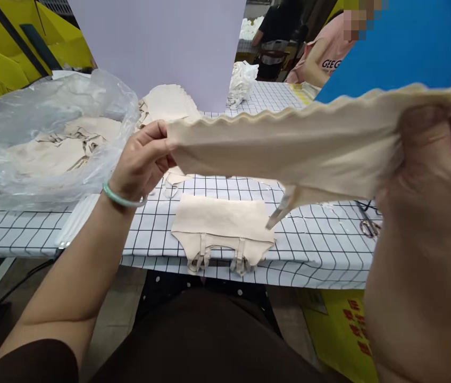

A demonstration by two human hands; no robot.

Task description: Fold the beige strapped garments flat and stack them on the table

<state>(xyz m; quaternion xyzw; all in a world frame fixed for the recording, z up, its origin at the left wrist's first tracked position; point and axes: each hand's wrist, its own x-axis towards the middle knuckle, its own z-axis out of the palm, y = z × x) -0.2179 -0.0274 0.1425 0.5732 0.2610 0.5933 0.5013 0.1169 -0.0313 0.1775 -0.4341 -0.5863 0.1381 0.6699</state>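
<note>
A beige garment with a wavy edge (289, 143) is stretched sideways above the table between my two hands. My left hand (141, 157), with a pale green bangle on the wrist, pinches its left end. Closer to the camera, my right hand (428, 154) grips the right end, slightly blurred. A narrow strap dangles from the garment's lower edge. Below it, a beige strappy bra top (223, 218) lies flat near the table's front edge, its straps towards me.
A clear plastic bag (117, 101) of beige garments lies at the left, beside a beige garment pile (169, 101). Scissors (369, 229) rest on the checked tablecloth (145, 234) at the right. Lilac (157, 48) and blue (401, 48) panels stand behind; people sit beyond.
</note>
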